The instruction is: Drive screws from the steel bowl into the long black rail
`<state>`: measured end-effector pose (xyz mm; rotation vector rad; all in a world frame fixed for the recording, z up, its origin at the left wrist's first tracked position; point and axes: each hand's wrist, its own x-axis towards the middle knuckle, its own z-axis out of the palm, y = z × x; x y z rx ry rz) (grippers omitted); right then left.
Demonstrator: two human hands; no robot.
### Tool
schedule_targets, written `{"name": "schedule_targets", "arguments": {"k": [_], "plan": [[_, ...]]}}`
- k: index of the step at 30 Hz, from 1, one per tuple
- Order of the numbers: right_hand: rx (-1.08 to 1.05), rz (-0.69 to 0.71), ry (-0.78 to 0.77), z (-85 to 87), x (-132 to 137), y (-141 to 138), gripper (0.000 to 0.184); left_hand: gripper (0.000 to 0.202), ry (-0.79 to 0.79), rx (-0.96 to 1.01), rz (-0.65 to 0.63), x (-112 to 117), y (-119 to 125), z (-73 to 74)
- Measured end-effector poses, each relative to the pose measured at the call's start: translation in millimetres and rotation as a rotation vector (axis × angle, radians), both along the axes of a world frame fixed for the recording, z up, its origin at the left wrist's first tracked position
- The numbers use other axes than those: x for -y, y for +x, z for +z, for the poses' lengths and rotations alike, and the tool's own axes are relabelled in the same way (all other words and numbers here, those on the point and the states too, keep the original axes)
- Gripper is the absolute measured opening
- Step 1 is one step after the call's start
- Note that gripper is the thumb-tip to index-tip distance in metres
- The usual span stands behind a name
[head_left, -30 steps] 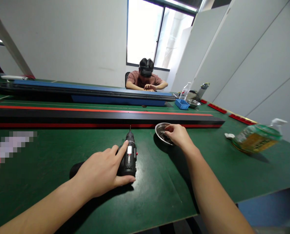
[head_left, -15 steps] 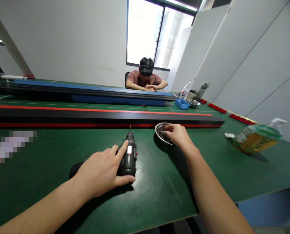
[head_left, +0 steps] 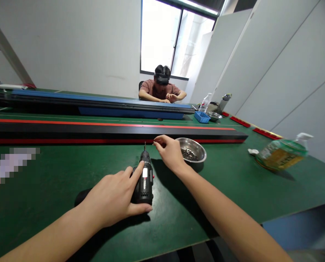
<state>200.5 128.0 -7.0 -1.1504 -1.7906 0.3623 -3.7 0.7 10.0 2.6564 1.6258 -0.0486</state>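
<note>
My left hand (head_left: 113,193) is wrapped over a black cordless drill (head_left: 144,182), which lies on its side on the green table with its bit pointing away from me. Its index finger stretches along the drill's body toward the chuck. In the air just right of the bit's tip, my right hand (head_left: 168,151) pinches a tiny screw between thumb and index finger, mostly hidden by the fingertips. Behind that hand stands a shallow metal bowl (head_left: 202,147) with many small dark screws (head_left: 188,154) in it.
A long black bar with red edges (head_left: 110,131) lies across the table beyond the drill. Farther back are a long blue-and-black bar (head_left: 97,100), a blue bin (head_left: 202,116) and a seated person (head_left: 161,85). A green-tinted bottle (head_left: 282,153) lies at right.
My right hand has come out of the metal bowl and moved left to the drill bit's tip, fingers pinched. My left hand stays on the drill.
</note>
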Motion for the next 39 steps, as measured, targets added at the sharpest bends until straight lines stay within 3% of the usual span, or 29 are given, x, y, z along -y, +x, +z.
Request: {"name": "schedule_targets", "arguments": {"k": [3, 7, 12, 24, 39], "plan": [[-0.028, -0.046, -0.142, -19.1, -23.5, -23.6, 0.010, 0.106, -0.015, -0.004, 0.002, 2.3, 1.2, 3.1], [-0.118, -0.174, -0.306, -43.9, -58.8, -35.4, 0.007, 0.106, -0.046, 0.004, -0.021, 3.6, 2.9, 7.7], [-0.253, -0.068, -0.366, -60.6, -75.4, -37.0, 0.008, 0.105, -0.014, -0.007, -0.026, 4.3, 1.7, 5.7], [-0.368, 0.059, -0.408, -59.5, -75.1, -35.7, 0.007, 0.105, 0.002, -0.002, -0.028, 4.0, 1.8, 2.6], [-0.378, 0.046, -0.414, -55.2, -72.0, -39.4, 0.013, 0.107, -0.035, -0.007, 0.002, 4.0, 1.7, 2.2]]}}
